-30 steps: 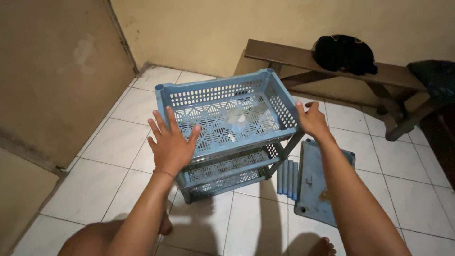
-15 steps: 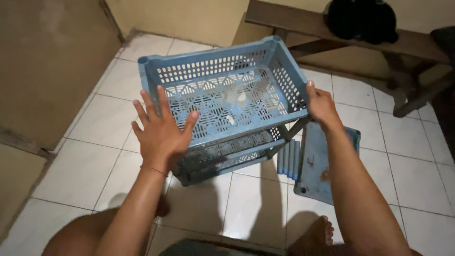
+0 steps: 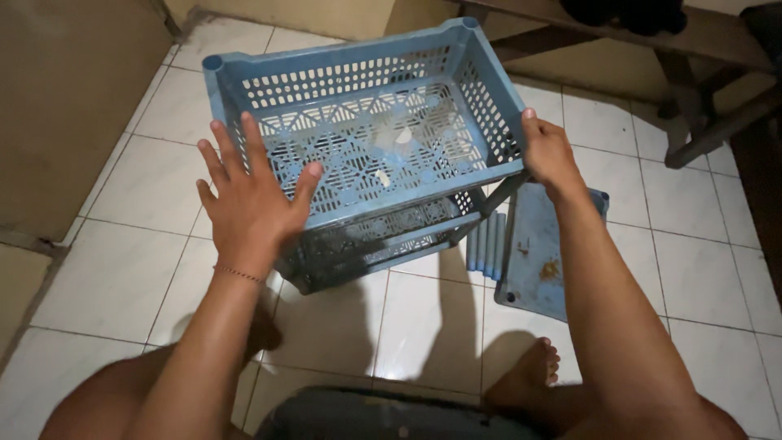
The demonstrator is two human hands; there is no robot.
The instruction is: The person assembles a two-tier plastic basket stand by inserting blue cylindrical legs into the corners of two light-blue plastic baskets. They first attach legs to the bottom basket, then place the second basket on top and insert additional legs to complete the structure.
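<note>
The person's left hand (image 3: 248,204) lies flat, fingers spread, against the near-left corner of the blue perforated basket (image 3: 366,134), gripping nothing, a bracing press. The right hand (image 3: 547,155) is wrapped around the basket's right rim, so the two hands steady it from both sides. It sits atop a lower basket tier (image 3: 383,244). Just below the right hand, loose blue tubes (image 3: 487,244) and a flat blue panel (image 3: 542,261) lie on the tiled floor (image 3: 122,269)

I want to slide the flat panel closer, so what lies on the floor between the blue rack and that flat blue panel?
In the head view, a row of short blue tubes lies between the rack and the flat panel.
</note>
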